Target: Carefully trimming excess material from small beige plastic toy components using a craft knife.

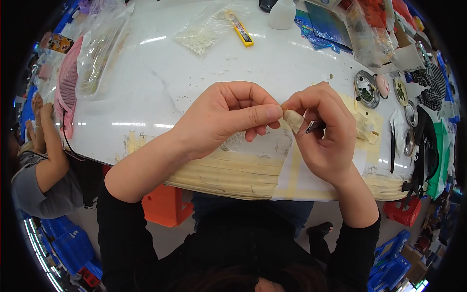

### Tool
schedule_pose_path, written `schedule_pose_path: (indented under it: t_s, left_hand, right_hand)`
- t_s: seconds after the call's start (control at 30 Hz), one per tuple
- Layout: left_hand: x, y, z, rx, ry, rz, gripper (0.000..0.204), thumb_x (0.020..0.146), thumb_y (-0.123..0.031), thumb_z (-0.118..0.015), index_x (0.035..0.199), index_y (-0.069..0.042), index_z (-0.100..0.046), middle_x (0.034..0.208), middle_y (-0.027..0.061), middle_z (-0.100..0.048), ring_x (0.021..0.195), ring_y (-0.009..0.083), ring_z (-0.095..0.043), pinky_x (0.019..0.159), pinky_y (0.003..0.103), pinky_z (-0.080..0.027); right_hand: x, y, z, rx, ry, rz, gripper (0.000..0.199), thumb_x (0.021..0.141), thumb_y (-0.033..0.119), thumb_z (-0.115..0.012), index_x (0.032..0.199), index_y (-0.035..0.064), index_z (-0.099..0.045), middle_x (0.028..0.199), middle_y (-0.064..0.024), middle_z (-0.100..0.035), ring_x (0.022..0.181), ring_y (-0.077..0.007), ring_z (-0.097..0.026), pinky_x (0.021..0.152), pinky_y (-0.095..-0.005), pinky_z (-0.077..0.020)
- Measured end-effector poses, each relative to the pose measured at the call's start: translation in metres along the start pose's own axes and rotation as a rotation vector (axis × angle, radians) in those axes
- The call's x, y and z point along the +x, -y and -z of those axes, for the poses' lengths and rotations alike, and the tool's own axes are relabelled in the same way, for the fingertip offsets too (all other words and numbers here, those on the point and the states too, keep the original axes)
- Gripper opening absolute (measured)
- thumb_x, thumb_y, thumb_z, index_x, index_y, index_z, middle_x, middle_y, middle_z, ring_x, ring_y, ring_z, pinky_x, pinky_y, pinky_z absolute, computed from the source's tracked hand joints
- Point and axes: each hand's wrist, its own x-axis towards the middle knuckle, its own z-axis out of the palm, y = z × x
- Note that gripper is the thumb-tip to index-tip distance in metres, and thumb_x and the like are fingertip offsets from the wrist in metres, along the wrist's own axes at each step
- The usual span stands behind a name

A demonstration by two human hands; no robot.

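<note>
Over the front of the white table (160,58), my two hands meet fingertip to fingertip. My left hand (224,117) is closed in a pinch, thumb against forefinger; whatever lies between them is too small to make out. Touching it, my right hand (331,131) is closed too, and its thumb tip is wrapped in beige tape (294,120). A small metal tool (314,127) with a shiny end pokes out from the curled fingers of my right hand; most of it is hidden. Beneath my right hand lies a white sheet (306,180) with yellowish tape strips.
A yellow utility knife (241,31) lies by a clear bag of small pale pieces (199,41). Round metal dishes (367,89) and black tweezers-like tool (393,151) sit at right. Beige tape (228,175) covers the front edge. Another person (46,170) sits at left.
</note>
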Motion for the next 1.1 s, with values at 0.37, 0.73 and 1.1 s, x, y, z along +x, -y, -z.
schedule_pose_path:
  t_s: [0.37,0.73,1.1]
  left_hand:
    - [0.001,-0.001,0.002,-0.139,0.024,0.068,0.016,0.096,-0.02,-0.064,0.093,-0.005,-0.063,0.081,0.0026,-0.065,0.066,0.0059,-0.056,0.055,0.018,-0.042]
    - [-0.001,-0.001,-0.001,-0.01,-0.012,0.031,0.02,0.098,-0.023,-0.06,0.087,-0.006,-0.061,0.077,0.0022,-0.064,0.063,0.006,-0.057,0.052,0.018,-0.044]
    - [-0.007,0.007,-0.009,0.33,-0.15,-0.339,0.017,0.092,-0.002,-0.063,0.108,0.002,-0.067,0.091,0.01,-0.071,0.077,0.0106,-0.066,0.061,0.022,-0.053]
  right_hand:
    - [-0.002,0.002,-0.002,0.078,-0.043,0.067,0.033,0.069,-0.013,-0.06,0.097,0.0007,-0.069,0.084,-0.0048,-0.06,0.066,-0.0098,-0.057,0.052,-0.0239,-0.0448]
    - [-0.006,0.001,0.0,0.22,0.024,-0.171,0.027,0.074,-0.008,-0.061,0.097,0.002,-0.068,0.086,-0.0038,-0.061,0.063,-0.0066,-0.054,0.052,-0.0204,-0.0403]
    - [-0.002,0.002,-0.002,-0.026,-0.063,-0.044,0.024,0.07,-0.01,-0.064,0.091,0.0015,-0.066,0.082,-0.0067,-0.061,0.07,-0.0159,-0.06,0.057,-0.0256,-0.0479]
